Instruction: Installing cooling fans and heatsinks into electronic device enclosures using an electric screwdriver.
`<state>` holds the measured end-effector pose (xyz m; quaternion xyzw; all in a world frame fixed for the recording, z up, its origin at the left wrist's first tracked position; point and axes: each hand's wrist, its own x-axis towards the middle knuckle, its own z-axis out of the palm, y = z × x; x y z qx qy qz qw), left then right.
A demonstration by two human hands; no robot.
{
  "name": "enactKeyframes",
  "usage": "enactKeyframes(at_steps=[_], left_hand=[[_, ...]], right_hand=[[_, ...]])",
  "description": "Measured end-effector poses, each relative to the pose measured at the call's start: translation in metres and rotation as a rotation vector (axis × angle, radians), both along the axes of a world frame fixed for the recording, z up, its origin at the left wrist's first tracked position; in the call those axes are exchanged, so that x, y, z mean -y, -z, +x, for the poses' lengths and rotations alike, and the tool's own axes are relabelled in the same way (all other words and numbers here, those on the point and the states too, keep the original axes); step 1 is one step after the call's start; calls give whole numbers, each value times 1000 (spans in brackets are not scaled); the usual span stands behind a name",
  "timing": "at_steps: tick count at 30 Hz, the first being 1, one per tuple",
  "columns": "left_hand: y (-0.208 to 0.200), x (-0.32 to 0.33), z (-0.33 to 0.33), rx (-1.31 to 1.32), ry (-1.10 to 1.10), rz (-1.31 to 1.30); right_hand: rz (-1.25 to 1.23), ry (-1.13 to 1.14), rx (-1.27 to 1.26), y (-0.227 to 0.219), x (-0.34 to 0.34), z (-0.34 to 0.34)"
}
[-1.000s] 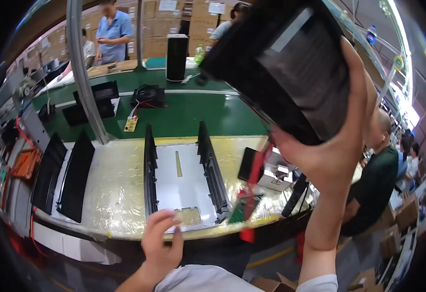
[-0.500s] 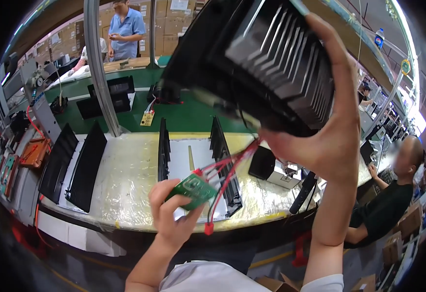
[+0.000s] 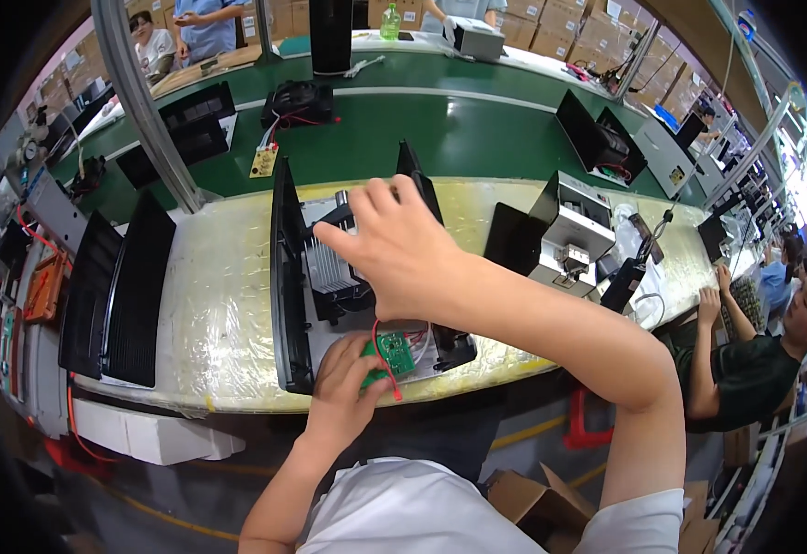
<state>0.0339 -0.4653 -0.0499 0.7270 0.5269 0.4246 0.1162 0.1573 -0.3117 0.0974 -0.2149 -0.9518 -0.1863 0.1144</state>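
My right hand point(image 3: 403, 245) reaches down over a finned metal heat sink unit point(image 3: 327, 270), its fingers curled around the top; the hand covers much of the unit. That unit sits between the upright black side walls of an open housing point(image 3: 285, 314) with a light base. Close to the housing's front end, my left hand point(image 3: 340, 369) pinches a green circuit board point(image 3: 394, 354). A red lead with a small red plug hangs across the board, and more red and white wires run behind it.
Another pair of black panels point(image 3: 133, 300) stands at left. To the right are an open metal box point(image 3: 574, 226) and a black handheld tool point(image 3: 623, 282). Beyond a metal post point(image 3: 145, 120), the green conveyor point(image 3: 403, 129) carries further parts. A co-worker point(image 3: 745, 369) is at right.
The black heat sink unit has come down from high in front of me into the housing, with my right hand on it. My left hand has moved slightly with the circuit board.
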Motion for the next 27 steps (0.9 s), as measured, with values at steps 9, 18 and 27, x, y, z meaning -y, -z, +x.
enactKeyframes(at_steps=[9, 18, 27], left_hand=[[-25, 1, -5, 19, 92, -222], [-59, 14, 8, -52, 147, -212], [-68, 23, 5, -77, 81, -253]], right_hand=[[-171, -150, -132, 10, -12, 9], [72, 807, -1378, 41, 56, 291], [-527, 477, -1823, 34, 73, 273]])
